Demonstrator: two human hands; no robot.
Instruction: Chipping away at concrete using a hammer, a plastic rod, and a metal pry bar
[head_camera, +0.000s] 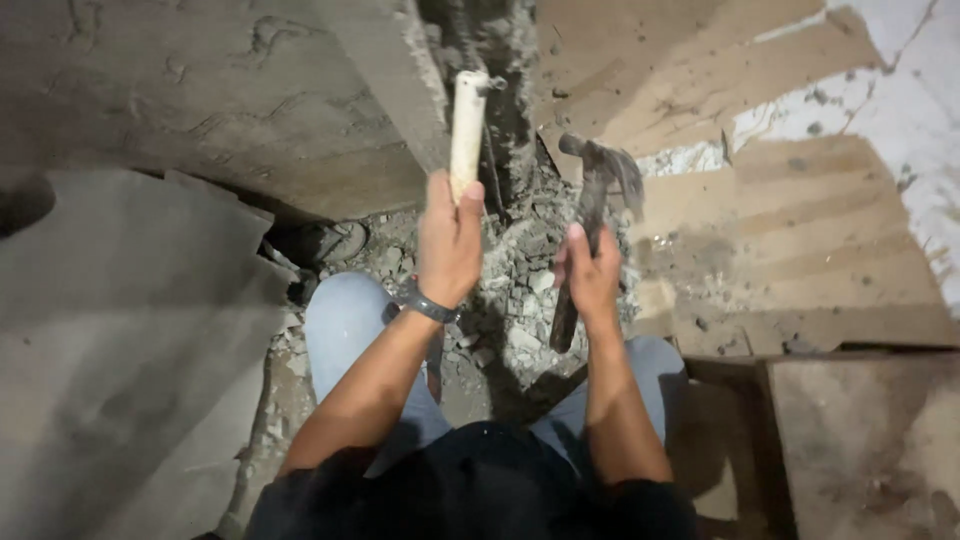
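Rubble litters the rough concrete floor at twelve o'clock. The left hand clenches a pale chisel; at three o'clock of it the right hand grasps a claw hammer.

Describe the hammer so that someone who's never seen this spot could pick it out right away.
Start at the dark channel cut into the concrete, with rubble piled below it. Just right of it, the right hand grips a hammer by its dark handle, its claw head uppermost. It is dark metal, unlike the pale rod in the left hand.
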